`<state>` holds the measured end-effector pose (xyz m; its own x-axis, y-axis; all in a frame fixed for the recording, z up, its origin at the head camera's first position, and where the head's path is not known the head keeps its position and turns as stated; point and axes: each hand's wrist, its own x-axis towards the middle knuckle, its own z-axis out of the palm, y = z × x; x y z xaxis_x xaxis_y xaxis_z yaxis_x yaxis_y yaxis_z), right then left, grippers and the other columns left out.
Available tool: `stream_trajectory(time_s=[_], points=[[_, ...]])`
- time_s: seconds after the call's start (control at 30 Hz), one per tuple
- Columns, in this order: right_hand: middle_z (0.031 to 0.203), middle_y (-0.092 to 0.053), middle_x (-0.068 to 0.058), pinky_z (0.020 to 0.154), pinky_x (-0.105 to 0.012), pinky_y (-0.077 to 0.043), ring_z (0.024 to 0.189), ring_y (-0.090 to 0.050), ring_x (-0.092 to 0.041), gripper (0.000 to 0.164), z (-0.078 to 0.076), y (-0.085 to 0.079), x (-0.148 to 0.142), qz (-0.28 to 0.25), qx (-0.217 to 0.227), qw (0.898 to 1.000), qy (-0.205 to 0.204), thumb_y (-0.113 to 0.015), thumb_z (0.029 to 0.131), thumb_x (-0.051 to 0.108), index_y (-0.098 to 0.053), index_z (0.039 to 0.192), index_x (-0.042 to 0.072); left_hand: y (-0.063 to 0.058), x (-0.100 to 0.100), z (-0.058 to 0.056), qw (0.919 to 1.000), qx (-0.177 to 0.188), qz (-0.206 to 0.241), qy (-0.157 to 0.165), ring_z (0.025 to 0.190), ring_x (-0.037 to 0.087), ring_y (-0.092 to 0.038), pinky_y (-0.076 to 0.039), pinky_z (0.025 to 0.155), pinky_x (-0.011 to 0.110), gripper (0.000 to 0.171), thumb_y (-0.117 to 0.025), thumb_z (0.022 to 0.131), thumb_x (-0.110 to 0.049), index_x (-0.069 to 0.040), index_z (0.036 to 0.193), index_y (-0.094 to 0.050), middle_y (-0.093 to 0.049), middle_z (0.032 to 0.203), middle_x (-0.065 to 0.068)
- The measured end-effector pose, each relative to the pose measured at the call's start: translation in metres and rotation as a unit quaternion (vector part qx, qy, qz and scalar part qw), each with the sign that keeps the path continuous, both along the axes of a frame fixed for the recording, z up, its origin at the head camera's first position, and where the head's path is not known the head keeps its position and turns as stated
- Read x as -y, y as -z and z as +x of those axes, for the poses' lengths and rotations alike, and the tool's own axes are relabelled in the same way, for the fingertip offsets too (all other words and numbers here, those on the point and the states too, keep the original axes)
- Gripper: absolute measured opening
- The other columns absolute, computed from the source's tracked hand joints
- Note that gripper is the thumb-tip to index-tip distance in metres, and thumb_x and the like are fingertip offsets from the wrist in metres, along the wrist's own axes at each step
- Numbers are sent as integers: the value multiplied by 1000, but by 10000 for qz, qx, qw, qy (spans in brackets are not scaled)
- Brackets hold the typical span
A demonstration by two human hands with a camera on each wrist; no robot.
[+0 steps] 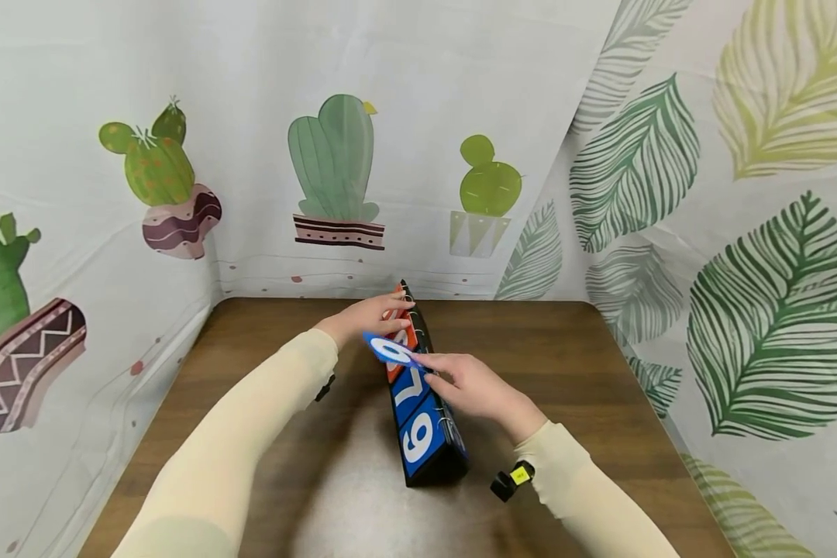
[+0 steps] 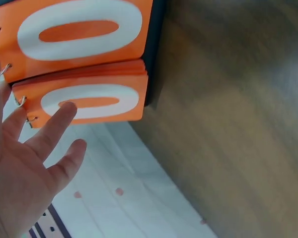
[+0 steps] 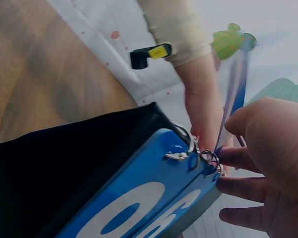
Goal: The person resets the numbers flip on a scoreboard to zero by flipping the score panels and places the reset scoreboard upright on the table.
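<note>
A black tabletop flip scoreboard (image 1: 438, 470) stands lengthwise on the table, its number cards hung on metal rings. My right hand (image 1: 470, 384) pinches a lifted blue number card (image 1: 390, 350) by thumb and fingers near the ring edge. In the right wrist view that card stands up edge-on, beside other blue cards (image 3: 154, 168) lying on the sloped face. Below it in the head view lies a blue card with a white 9 (image 1: 418, 442). My left hand (image 1: 366, 316) spreads its fingers over the far end, by orange cards (image 2: 131, 44) showing white zeros.
The scoreboard rests on a brown wooden table (image 1: 265, 434). Behind it hangs a white cloth (image 1: 418, 46) printed with cacti, and a leaf-printed cloth (image 1: 669, 279) borders the right. A small black wrist device (image 1: 512, 480) sits at the right sleeve.
</note>
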<state>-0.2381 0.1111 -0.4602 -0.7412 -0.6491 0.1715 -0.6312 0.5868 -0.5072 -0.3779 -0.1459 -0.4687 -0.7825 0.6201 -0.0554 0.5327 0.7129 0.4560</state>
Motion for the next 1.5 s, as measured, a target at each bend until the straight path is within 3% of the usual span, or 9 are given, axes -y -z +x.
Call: stream_trajectory(time_s=[0.13, 0.3, 0.5, 0.73, 0.87, 1.07, 1.27, 1.37, 1.5], points=[[148, -62, -2, 112, -44, -50, 135, -62, -21, 47, 0, 2, 6, 211, -288, 9993, -70, -61, 104, 26, -55, 150, 23, -7, 4, -3, 9991, -5, -403, 111, 157, 39, -27, -28, 124, 61, 57, -52, 106, -42, -22, 159, -42, -23, 172, 10], [145, -64, -3, 110, -43, -51, 133, -63, -21, 45, 1, 2, 10, 467, -641, 9968, -33, -64, 102, 29, -60, 146, 21, -14, 3, -4, 9970, 321, -696, 67, 159, 36, -23, -26, 125, 61, 58, -50, 107, -45, -31, 161, -36, -16, 175, 6], [145, -64, -5, 111, -45, -51, 133, -63, -24, 43, 2, -1, 10, 900, -789, 9928, -19, -68, 100, 31, -66, 140, 18, -22, -1, -2, 9950, 509, -857, 49, 160, 36, -21, -26, 125, 61, 58, -49, 108, -44, -30, 162, -33, -13, 175, 5], [144, -65, -3, 109, -43, -52, 130, -64, -24, 41, 4, -4, 16, 1319, -946, 9867, 113, -72, 97, 27, -69, 137, 17, -21, -2, -1, 9956, 457, -814, 124, 159, 36, -22, -27, 126, 58, 63, -51, 106, -46, -27, 163, -31, -11, 175, 7], [143, -65, -3, 106, -44, -55, 129, -64, -27, 39, 7, -8, 21, 1688, -1154, 9787, 180, -71, 97, 25, -70, 136, 19, -19, -3, -1, 9957, 453, -798, 138, 159, 37, -22, -27, 126, 58, 66, -52, 105, -48, -25, 163, -31, -11, 175, 8], [140, -68, -1, 99, -41, -56, 122, -63, -26, 35, 11, -10, 31, 2274, -1827, 9564, 122, -68, 99, 30, -72, 133, 22, -21, -3, 0, 9953, 510, -826, -2, 159, 37, -23, -26, 126, 58, 68, -53, 103, -52, -26, 163, -32, -12, 175, 6], [110, -80, -2, 89, -34, -59, 95, -71, -18, 22, 10, -4, 34, 1457, -2075, 9670, 268, -68, 97, 23, -80, 113, 13, -23, -6, 3, 9952, 439, -876, -29, 158, 37, -27, -31, 124, 56, 74, -60, 99, -54, -27, 163, -32, -12, 175, 7], [92, -79, 2, 84, -33, -60, 82, -67, -15, 14, 9, -1, 32, 1040, -2040, 9726, 395, -69, 96, 20, -80, 100, 12, -24, -8, 3, 9950, 424, -899, -27, 157, 37, -28, -32, 124, 55, 76, -64, 98, -52, -27, 162, -32, -14, 175, 7], [82, -75, 2, 77, -33, -59, 77, -64, -14, 10, 7, -1, 29, 612, -1913, 9783, 498, -70, 94, 18, -78, 93, 12, -27, -10, 0, 9945, 567, -876, -43, 158, 39, -25, -29, 126, 55, 75, -65, 98, -47, -25, 162, -33, -14, 175, 9]])
